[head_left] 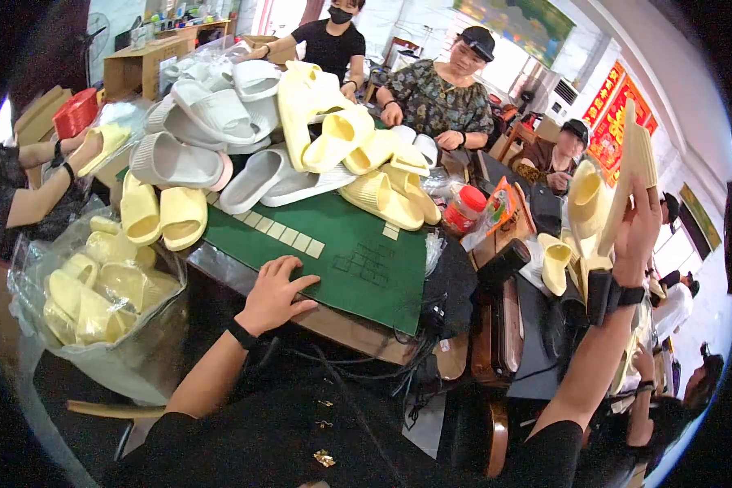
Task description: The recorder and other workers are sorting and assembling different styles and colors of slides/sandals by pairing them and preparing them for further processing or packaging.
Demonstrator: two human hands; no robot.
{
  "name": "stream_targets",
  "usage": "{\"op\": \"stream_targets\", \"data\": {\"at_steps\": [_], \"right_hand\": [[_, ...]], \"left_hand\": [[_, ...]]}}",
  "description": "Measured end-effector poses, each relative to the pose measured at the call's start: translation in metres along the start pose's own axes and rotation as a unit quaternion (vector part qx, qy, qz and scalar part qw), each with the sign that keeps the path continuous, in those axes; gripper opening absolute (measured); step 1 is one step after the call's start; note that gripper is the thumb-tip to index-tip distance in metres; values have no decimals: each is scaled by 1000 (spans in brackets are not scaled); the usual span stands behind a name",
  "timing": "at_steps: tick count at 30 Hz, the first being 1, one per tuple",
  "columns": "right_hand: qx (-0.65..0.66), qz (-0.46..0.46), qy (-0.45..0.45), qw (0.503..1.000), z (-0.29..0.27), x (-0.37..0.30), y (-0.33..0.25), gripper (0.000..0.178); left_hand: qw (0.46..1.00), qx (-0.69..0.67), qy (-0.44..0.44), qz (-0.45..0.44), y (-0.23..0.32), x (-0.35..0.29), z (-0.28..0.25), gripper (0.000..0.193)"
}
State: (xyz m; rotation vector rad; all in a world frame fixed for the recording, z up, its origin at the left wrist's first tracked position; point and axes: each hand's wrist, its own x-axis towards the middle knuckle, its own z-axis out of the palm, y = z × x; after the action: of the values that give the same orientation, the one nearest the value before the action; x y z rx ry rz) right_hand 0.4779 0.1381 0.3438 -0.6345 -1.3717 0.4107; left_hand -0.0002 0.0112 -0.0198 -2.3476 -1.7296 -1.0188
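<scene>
The left hand (275, 297), fingers spread, rests at the green mat's (342, 224) edge. The right hand's (641, 236) fingers grip a raised yellow slipper (642, 154), perhaps two.

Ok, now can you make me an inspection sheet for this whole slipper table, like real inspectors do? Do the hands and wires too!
Surface: green mat, with a row of cream tiles on it.
Job's things: gray slippers and yellow slippers piled up; more yellow ones in a clear plastic bag.
Clutter: red-lidded jar right of the mat.
Hands: left hand empty, spread over the mat's near edge; right hand raised, gripping a pale yellow slipper.
Cables: black cables bunched near the mat's right corner.
Surroundings: several people, cardboard box, red wall banners.
</scene>
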Motion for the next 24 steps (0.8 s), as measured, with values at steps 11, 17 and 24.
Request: {"op": "stream_targets", "data": {"at_steps": [11, 17, 24], "right_hand": [[212, 209, -193, 935, 164, -117, 3, 38], [295, 332, -227, 867, 223, -177, 62, 32], [93, 543, -252, 796, 183, -250, 217, 32]], "left_hand": [[961, -255, 88, -57, 0, 8, -16, 96], [918, -338, 91, -187, 3, 16, -36, 100], [958, -180, 123, -189, -16, 18, -16, 97]]}}
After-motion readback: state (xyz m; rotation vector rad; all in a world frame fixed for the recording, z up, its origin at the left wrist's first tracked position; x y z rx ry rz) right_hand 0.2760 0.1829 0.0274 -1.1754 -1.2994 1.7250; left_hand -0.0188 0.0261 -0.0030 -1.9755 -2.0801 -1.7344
